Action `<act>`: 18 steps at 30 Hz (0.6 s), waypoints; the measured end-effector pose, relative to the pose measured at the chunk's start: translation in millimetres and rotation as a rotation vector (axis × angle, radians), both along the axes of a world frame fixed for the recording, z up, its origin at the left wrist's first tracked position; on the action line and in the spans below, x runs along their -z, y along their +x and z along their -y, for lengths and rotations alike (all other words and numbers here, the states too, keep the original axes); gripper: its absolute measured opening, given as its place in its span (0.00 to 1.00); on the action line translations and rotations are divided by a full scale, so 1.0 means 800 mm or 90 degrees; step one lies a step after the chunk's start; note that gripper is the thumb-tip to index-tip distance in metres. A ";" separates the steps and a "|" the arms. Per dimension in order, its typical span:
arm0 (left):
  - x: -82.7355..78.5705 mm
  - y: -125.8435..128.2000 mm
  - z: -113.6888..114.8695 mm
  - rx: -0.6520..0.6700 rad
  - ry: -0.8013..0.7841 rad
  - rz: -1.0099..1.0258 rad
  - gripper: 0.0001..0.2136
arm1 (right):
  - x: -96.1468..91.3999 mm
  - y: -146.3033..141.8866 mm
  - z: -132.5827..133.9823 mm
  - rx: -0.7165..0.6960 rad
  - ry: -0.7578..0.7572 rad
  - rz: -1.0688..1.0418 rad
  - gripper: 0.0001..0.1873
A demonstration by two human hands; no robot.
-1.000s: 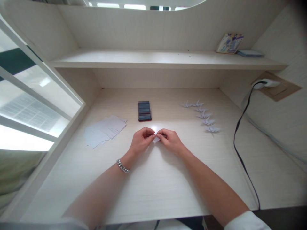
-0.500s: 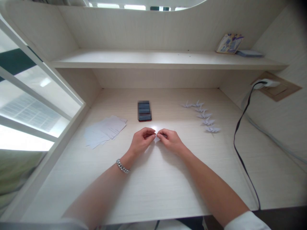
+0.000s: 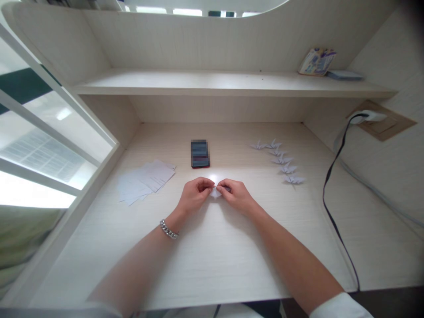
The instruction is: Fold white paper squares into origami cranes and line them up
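A small folded piece of white paper (image 3: 215, 193) is pinched between my two hands, just above the desk's middle. My left hand (image 3: 196, 194), with a chain bracelet on the wrist, grips its left side with thumb and fingers. On the other side, the closed thumb and fingers of my right hand (image 3: 236, 194) hold the paper too. Most of the paper is hidden by the fingertips. Several folded paper cranes (image 3: 287, 169) stand in a curved row to the right. Loose sheets of white paper (image 3: 145, 180) lie fanned out at the left.
A phone (image 3: 199, 153) with a blurred screen lies beyond my hands. A black cable (image 3: 326, 194) runs from the wall socket (image 3: 384, 121) down the desk's right side. A shelf (image 3: 198, 84) spans the back, carrying a colourful packet (image 3: 317, 61). A railing borders the left.
My left fingers have shifted slightly, and more of the folded white paper shows between my hands. Both hands keep their grip and place.
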State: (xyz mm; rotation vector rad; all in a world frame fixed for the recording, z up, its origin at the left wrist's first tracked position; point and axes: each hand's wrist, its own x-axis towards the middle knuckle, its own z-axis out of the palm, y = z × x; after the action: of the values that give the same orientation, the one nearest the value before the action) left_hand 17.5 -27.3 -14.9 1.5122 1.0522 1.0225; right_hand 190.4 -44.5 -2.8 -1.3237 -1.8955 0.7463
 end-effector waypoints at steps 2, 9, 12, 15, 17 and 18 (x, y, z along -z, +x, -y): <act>0.002 -0.001 -0.001 0.001 -0.005 0.012 0.10 | -0.001 0.001 0.000 0.002 0.001 0.006 0.08; -0.005 0.000 0.002 0.003 0.040 -0.112 0.09 | 0.001 -0.001 0.000 0.005 0.010 -0.007 0.08; -0.010 0.002 0.004 0.009 0.072 -0.198 0.09 | 0.001 -0.001 0.000 0.006 0.010 -0.004 0.08; -0.012 0.004 0.007 0.016 0.107 -0.237 0.09 | -0.002 -0.001 0.001 -0.002 0.028 0.019 0.08; -0.012 0.005 0.008 0.019 0.129 -0.252 0.08 | -0.006 0.000 0.002 -0.010 0.044 0.044 0.07; -0.012 0.005 0.008 0.019 0.138 -0.257 0.08 | -0.008 0.000 0.002 -0.016 0.050 0.056 0.07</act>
State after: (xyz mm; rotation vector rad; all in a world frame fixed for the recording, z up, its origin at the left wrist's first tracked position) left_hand 21.4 -33.8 -5.5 1.9618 1.2196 0.8483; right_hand 190.6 -46.5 3.3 -1.3053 -1.9925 0.6285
